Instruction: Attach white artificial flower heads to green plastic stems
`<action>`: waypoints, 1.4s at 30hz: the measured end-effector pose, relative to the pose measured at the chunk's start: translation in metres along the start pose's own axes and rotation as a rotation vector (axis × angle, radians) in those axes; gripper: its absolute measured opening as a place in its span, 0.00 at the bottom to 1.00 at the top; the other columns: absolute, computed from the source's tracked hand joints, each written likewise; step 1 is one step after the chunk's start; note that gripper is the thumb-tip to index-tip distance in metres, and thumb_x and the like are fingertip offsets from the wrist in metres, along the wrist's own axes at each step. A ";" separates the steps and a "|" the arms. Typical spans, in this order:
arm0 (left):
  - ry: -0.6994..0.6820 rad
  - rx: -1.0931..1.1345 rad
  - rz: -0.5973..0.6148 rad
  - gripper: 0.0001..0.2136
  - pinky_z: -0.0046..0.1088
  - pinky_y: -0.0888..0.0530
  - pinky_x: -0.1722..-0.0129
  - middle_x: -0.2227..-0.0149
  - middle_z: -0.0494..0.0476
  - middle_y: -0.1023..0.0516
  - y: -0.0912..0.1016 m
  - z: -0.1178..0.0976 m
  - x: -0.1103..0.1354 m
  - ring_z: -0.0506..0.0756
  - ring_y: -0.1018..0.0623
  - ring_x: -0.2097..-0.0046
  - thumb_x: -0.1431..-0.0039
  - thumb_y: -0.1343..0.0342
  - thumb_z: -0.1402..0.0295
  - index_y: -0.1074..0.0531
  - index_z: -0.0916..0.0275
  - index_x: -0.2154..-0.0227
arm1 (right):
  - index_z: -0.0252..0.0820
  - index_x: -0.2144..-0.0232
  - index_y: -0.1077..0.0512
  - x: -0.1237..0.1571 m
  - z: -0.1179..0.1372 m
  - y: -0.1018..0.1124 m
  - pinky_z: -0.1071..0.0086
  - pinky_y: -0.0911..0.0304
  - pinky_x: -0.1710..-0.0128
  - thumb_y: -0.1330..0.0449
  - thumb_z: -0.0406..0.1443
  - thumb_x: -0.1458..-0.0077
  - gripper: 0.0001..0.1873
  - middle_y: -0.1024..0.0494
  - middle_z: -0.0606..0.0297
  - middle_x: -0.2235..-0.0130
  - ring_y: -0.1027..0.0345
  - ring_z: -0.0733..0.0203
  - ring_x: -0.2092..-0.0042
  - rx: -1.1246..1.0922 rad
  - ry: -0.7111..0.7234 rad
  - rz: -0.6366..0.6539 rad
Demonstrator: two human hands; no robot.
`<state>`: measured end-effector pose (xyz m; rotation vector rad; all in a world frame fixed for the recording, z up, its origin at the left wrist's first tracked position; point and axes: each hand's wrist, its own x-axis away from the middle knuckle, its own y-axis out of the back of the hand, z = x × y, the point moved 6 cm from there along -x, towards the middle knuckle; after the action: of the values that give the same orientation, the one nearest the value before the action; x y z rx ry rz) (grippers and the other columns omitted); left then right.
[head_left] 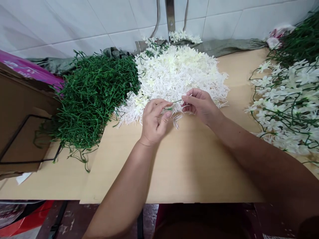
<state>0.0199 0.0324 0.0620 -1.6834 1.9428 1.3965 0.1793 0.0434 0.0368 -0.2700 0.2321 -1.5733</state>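
Observation:
Just in front of a heap of white artificial flowers (171, 69), both my hands meet at a thin green plastic stem (177, 101). My right hand (199, 104) pinches its right end between thumb and fingertips; a small white part shows there. Curled about the left part of the stem is my left hand (156, 119), its thumb a little apart from the fingers, with green showing between them. The stem's left end is partly hidden by those fingers. Loose white filaments lie on the cardboard below my fingertips.
A pile of green plastic stems (97, 96) lies at the left, beside a cardboard box (22, 122). At the right lie white flowers on green stems (291, 106), with more green stems (299, 43) behind. Cardboard (199, 166) covers the table up to the tiled wall (224, 20).

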 end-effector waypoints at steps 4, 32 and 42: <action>0.166 0.147 -0.065 0.18 0.33 0.29 0.60 0.70 0.56 0.23 0.005 0.008 0.000 0.53 0.25 0.64 0.38 0.51 0.54 0.24 0.61 0.71 | 0.41 0.77 0.38 0.003 0.010 -0.004 0.75 0.36 0.74 0.32 0.43 0.54 0.19 0.32 0.71 0.77 0.34 0.71 0.73 0.045 -0.022 0.102; 0.654 0.970 1.253 0.08 0.25 0.28 0.77 0.74 0.59 0.21 -0.027 -0.026 0.039 0.50 0.26 0.74 0.54 0.33 0.61 0.18 0.60 0.72 | 0.40 0.75 0.34 0.016 -0.004 -0.023 0.69 0.47 0.68 0.43 0.28 0.50 0.05 0.29 0.65 0.73 0.38 0.63 0.70 1.332 0.155 0.264; 0.768 0.924 1.081 0.10 0.23 0.31 0.78 0.72 0.56 0.20 -0.036 -0.003 0.043 0.46 0.29 0.78 0.58 0.31 0.65 0.19 0.62 0.71 | 0.41 0.77 0.34 0.011 0.018 -0.007 0.68 0.43 0.72 0.40 0.34 0.51 0.06 0.31 0.67 0.77 0.39 0.65 0.74 1.017 0.299 0.081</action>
<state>0.0383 0.0060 0.0164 -0.6742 3.3520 -0.3096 0.1786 0.0333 0.0561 0.7578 -0.3349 -1.4620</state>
